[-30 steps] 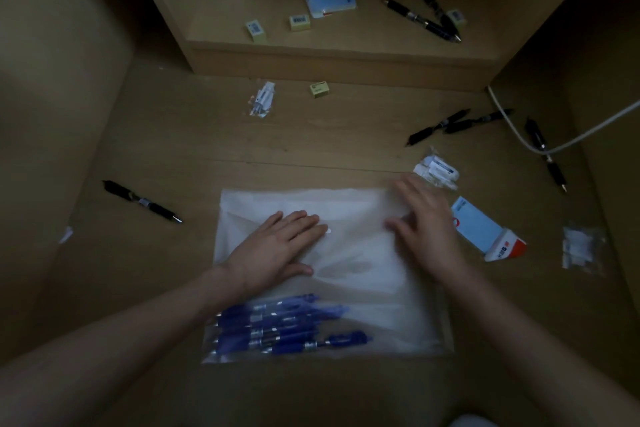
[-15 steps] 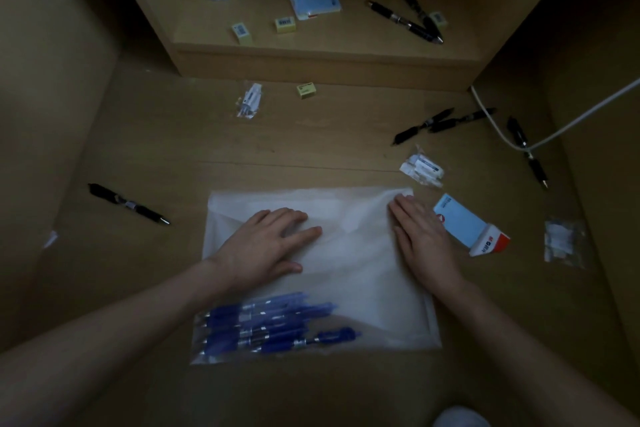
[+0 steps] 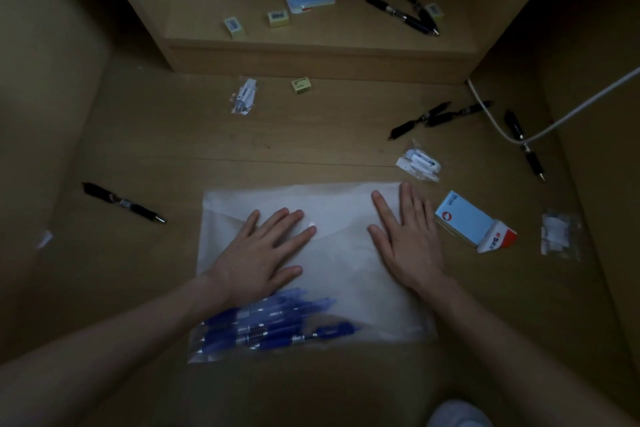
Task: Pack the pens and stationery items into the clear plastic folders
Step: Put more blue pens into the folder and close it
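Both hands — left hand (image 3: 261, 253), right hand (image 3: 408, 239) — fingers released, flat on folder (image 3: 346, 267).

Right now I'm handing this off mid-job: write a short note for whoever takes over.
Left hand and right hand: both flat, fingers straight, pressing the clear folder on the desk.
Done: blue pens inside the folder, near its lower left corner.
Left: black pen to the left, more black pens at far right, blue-and-white box beside the right hand, small yellow pad, and shelf items.
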Demonstrator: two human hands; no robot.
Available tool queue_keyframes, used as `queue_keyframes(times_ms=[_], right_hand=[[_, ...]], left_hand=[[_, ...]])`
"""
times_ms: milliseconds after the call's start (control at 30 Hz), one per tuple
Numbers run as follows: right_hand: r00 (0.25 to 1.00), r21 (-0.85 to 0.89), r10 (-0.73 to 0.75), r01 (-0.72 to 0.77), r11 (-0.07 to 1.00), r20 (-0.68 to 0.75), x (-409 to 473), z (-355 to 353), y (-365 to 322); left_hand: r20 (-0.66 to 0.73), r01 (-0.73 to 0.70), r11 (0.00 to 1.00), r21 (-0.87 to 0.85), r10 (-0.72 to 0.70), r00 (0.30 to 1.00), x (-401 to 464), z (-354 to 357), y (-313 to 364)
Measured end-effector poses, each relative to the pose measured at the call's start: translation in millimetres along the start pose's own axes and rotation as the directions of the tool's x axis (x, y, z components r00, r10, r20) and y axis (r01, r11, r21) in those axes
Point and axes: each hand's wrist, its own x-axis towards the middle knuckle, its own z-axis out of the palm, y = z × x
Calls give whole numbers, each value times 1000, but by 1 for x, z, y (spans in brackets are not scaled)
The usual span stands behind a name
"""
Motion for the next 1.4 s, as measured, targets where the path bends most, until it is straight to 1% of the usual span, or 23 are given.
queue_keyframes(times_ms=[100, 167, 233, 367, 433, 533, 667, 800, 900, 933, 1000, 1067, 1133, 1167, 1200, 1267, 1333, 1400], right_hand=[[1000, 7, -1, 1, 1000, 6, 0, 1, 0], [1000, 8, 1, -1, 1000, 0, 0, 0, 1], [1000, 5, 2, -2, 1000, 5, 0, 0, 1], [1000, 14, 3, -3, 1000, -10, 0, 2, 1], [1000, 4, 4, -4, 1000, -17, 0, 3, 2], [1000, 13, 1, -1, 1000, -20, 0, 3, 1], [1000, 3, 6, -5, 1000, -13, 0, 3, 2], [1000, 1, 14, -14, 1000, 0, 0, 2, 1], [1000, 3, 14, -14, 1000, 4, 0, 1, 1], [1000, 2, 12, -12, 1000, 6, 0, 1, 1], [1000, 4, 15, -15, 1000, 2, 0, 1, 1], [1000, 7, 14, -14, 1000, -15, 0, 2, 1], [1000, 12, 9, -9, 1000, -27, 0, 5, 2], [999, 12, 7, -6, 1000, -36, 0, 6, 2], [999, 12, 5, -4, 1000, -45, 0, 7, 3], [998, 19, 4, -3, 1000, -60, 1, 7, 3], [998, 27, 3, -1, 1000, -62, 0, 7, 2], [999, 17, 7, -7, 1000, -51, 0, 6, 2]], left_hand=[[-52, -10, 996, 89, 15, 999, -1, 4, -2], [-31, 7, 990, 141, -3, 1000, -2, 4, -1], [-1, 2, 989, 151, -2, 1000, -3, 2, 0], [7, -91, 976, 197, 91, 996, 1, -5, 1], [-12, -135, 979, 155, 138, 990, 2, -1, 3], [-67, -120, 991, 51, 123, 990, 2, 5, 3], [9, -98, 995, -3, 98, 995, 3, 5, 0], [11, -108, 984, 140, 108, 994, 3, 3, 3], [31, -112, 978, 173, 109, 994, 3, 0, 5], [14, -109, 978, 177, 108, 994, 2, -3, 6], [16, -96, 991, 95, 94, 995, 1, -12, 13], [-38, -72, 997, 2, 72, 997, 4, -15, 14], [-53, -38, 996, -84, 34, 998, 6, -19, 12], [-125, -53, 991, -123, 38, 991, 7, -20, 10], [-178, -66, 988, -141, 40, 983, 9, -21, 7], [-193, -90, 988, -128, 64, 979, 15, -23, 3], [-194, -73, 986, -148, 43, 980, 24, -23, 2], [-251, -80, 984, -161, 37, 967, 30, -28, 3]])
